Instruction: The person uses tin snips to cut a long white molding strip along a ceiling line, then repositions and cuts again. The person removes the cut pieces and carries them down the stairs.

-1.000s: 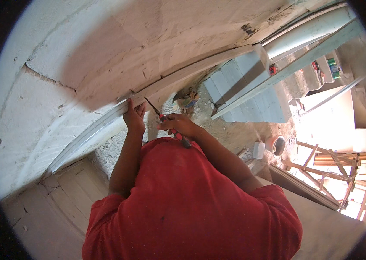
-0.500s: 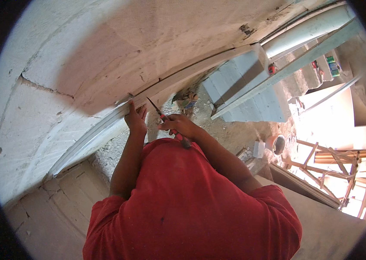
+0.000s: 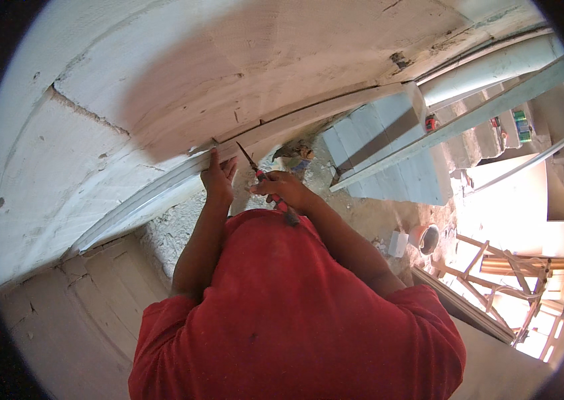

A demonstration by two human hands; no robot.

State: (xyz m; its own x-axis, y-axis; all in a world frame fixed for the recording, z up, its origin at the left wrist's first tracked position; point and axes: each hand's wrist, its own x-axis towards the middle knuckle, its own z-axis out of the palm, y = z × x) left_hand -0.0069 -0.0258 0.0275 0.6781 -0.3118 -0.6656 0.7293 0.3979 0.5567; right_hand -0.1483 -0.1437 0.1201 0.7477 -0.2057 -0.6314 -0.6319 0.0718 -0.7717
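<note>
Pointed hand tool (image 3: 260, 177): in front of the person's chest, its dark, narrow blade angled up and left toward the wall, its tip near the pale strip; it may be a small saw.
Handling: probably light, with a stiff, slim blade that could bend or snag if twisted; the red and black handle looks grippy.
Where to hold: around the handle, fingers well back from the blade.
Right hand (image 3: 286, 191): closed round the handle.
Left hand (image 3: 218, 180): well apart from the tool, fingers stretched and parted against the strip; whether it pinches the edge, I cannot tell.
Pale strip (image 3: 138, 200): runs along the wall (image 3: 88, 160), curved by the lens.
Rubble floor (image 3: 178, 223): below the strip, strewn with pale debris.
Blue panel (image 3: 395, 147): beyond the right hand.
Farther right: a bucket (image 3: 424, 239) and a wooden trestle (image 3: 488, 270).
</note>
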